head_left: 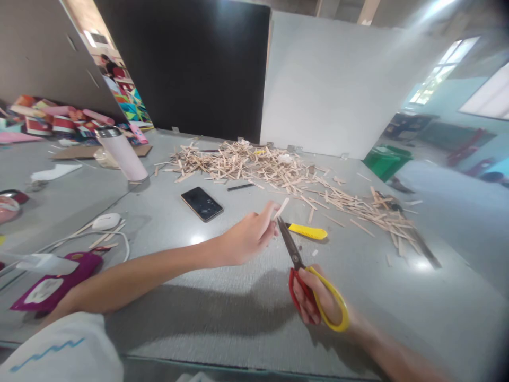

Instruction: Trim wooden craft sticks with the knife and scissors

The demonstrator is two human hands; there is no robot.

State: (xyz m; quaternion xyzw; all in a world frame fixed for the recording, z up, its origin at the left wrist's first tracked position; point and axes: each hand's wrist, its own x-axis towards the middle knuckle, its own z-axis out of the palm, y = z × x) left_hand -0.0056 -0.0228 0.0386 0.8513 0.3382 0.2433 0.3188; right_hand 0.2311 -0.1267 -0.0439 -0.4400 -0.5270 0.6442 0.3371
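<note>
The 2 hands are apart from each other near the centre and lower right of the frame. The left hand [250, 239], just right of centre, is pinched on a short wooden stick [283, 206], which slants up from the fingertips. The right hand [318, 297], at lower right, is wrapped around the red and yellow handles of the scissors [292, 246], whose blades point up and left toward that stick; whether the tips touch it I cannot tell. Just right of the blades lies a yellow cutter [308, 231], with a small pale chip [315, 253] below it on the grey bench [405, 302]

A loose pile of wooden sticks [238, 167] spreads across the upper middle of the frame and trails off to the right. Below it, left of centre, are a dark phone [202, 203] and a black pen [240, 187]. A pale pink bottle [123, 154] stands at upper left, and a purple item [63, 278] lies at lower left under a white charger [47, 263]. Behind the pile rise 2 panels, a black panel [191, 63] and a white panel [326, 79]
</note>
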